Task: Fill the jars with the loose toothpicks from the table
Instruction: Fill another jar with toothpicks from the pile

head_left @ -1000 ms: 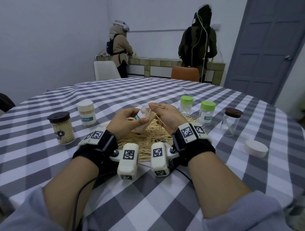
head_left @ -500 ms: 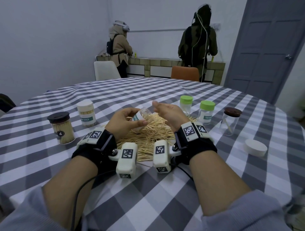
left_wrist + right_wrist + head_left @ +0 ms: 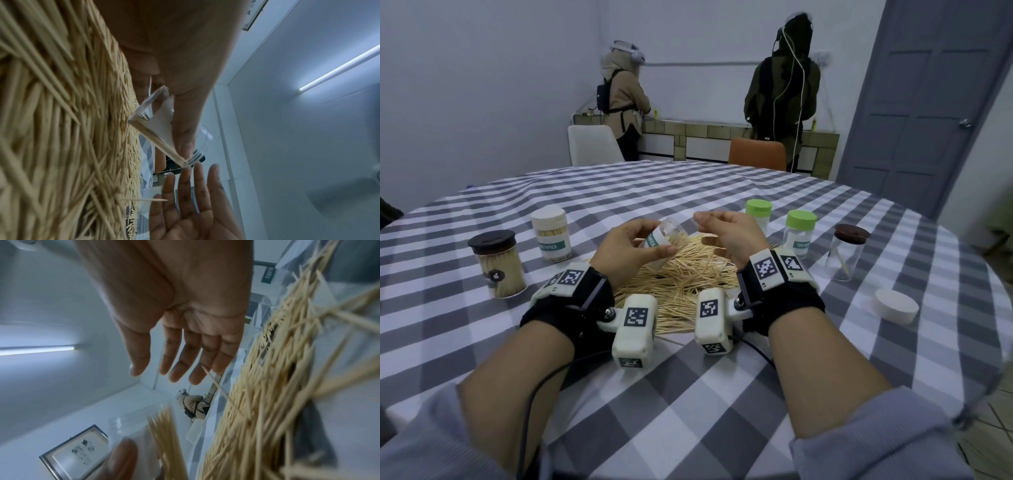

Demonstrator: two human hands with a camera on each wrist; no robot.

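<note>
Loose toothpicks [image 3: 678, 274] lie heaped mid-table, so most remains; packed jars [image 3: 500, 263] stand at nine o'clock. The left hand [image 3: 626, 250] grips a tilted, barely filled jar [image 3: 666, 236] above the heap, while the right hand [image 3: 726, 236], at three o'clock of it, is relaxed and empty.

Bare checked grey-and-white tablecloth [image 3: 688, 394] lies near the person; ahead, the heap of loose wooden toothpicks [image 3: 681, 284] is flanked by capped jars: brown-lidded full jar [image 3: 498, 265] left, green-lidded clear jars [image 3: 799, 233] right.
</note>
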